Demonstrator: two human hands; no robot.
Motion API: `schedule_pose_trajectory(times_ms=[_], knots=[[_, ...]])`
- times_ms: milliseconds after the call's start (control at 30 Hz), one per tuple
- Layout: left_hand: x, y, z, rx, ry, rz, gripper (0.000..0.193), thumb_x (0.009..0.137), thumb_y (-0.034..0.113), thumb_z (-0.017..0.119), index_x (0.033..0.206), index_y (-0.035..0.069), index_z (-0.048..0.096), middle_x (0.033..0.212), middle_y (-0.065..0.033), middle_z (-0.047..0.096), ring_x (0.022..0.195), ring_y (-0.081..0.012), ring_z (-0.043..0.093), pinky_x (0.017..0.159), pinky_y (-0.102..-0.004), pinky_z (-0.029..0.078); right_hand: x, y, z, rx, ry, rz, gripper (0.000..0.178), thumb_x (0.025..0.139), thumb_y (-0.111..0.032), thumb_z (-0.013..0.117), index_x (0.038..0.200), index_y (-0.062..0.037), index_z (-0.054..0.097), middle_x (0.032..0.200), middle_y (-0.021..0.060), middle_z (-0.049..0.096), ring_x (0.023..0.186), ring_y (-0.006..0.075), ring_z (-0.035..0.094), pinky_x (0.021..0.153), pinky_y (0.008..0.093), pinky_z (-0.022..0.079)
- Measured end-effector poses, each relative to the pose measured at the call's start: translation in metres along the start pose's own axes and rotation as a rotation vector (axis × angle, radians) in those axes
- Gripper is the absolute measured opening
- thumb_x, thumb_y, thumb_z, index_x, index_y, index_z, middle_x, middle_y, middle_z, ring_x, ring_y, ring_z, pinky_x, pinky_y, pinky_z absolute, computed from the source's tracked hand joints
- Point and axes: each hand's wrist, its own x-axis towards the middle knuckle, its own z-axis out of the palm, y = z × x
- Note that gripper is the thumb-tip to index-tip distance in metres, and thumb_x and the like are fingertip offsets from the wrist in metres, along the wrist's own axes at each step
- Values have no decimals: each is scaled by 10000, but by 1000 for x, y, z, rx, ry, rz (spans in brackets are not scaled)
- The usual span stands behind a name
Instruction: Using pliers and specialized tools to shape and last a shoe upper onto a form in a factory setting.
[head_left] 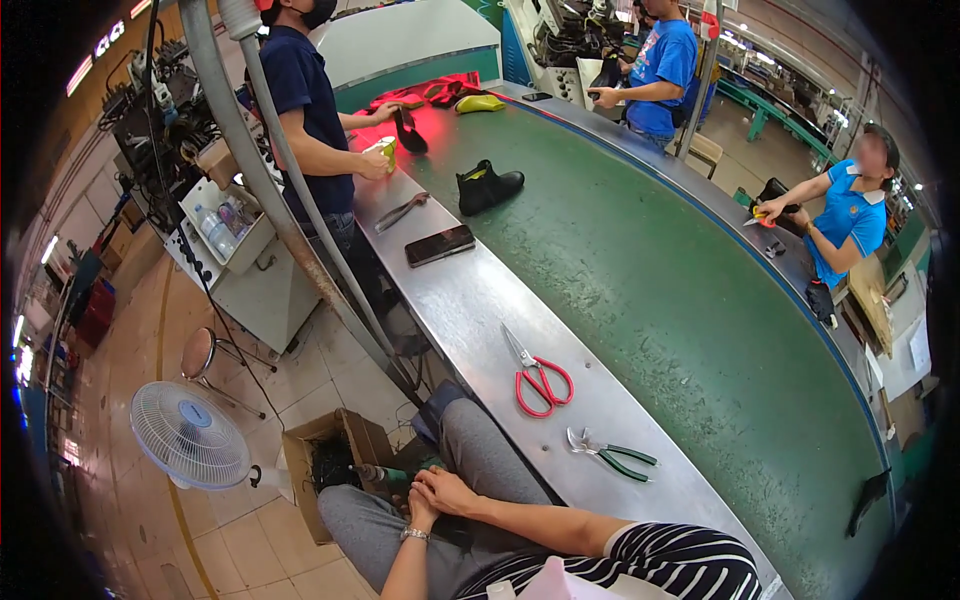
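My hands rest together in my lap over grey trousers. My right hand lies closed over my left hand, whose fingers are mostly hidden; a metal-banded watch or bracelet is on the left wrist. A dark green cylindrical thing shows just beyond them; whether a hand touches it I cannot tell. To the right, on the metal table edge, lie red-handled scissors with blades together and green-handled pincers. Farther along are a black phone and a long metal tool.
A black ankle boot stands on the green conveyor belt. A co-worker at far left holds shoe parts; two others work across the belt. A fan, cardboard box, stool and metal post stand left.
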Motion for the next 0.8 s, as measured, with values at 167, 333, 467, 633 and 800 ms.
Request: schedule_pose_trajectory(times_ms=[167,333,467,633,800], knots=[[2,-17,0,-18,-50,-71,292,863,341,593,989,79,572,950,-207,638,873,-385,621,672,-477,493,-1,-8,3,12,3,-8,297,918,-307,567,1023,-31,597,942,219,585,840,413,606,748,461,512],[3,-18,9,30,-8,-60,282,867,247,604,1001,-1,625,976,-247,651,906,-386,633,717,-429,490,1,-5,3,8,-4,-11,308,917,-312,569,1027,-26,598,946,220,582,838,410,606,749,454,512],[2,-30,15,157,26,4,296,884,264,580,1050,21,604,1028,-219,634,952,-362,610,746,-427,476,0,-4,3,6,-2,33,308,918,-318,567,1015,-27,598,938,223,578,838,411,605,748,454,510],[12,-55,34,296,-40,210,317,904,286,551,1111,47,579,1092,-185,612,1010,-333,580,783,-423,459,0,10,8,55,22,-23,301,911,-313,571,998,-25,582,943,228,559,848,420,586,745,478,491],[14,-103,44,411,-64,408,343,925,308,521,1172,74,553,1156,-151,590,1067,-303,551,820,-419,442,3,2,11,90,6,-19,294,893,-295,582,963,-11,559,910,233,538,811,424,558,711,493,449]])
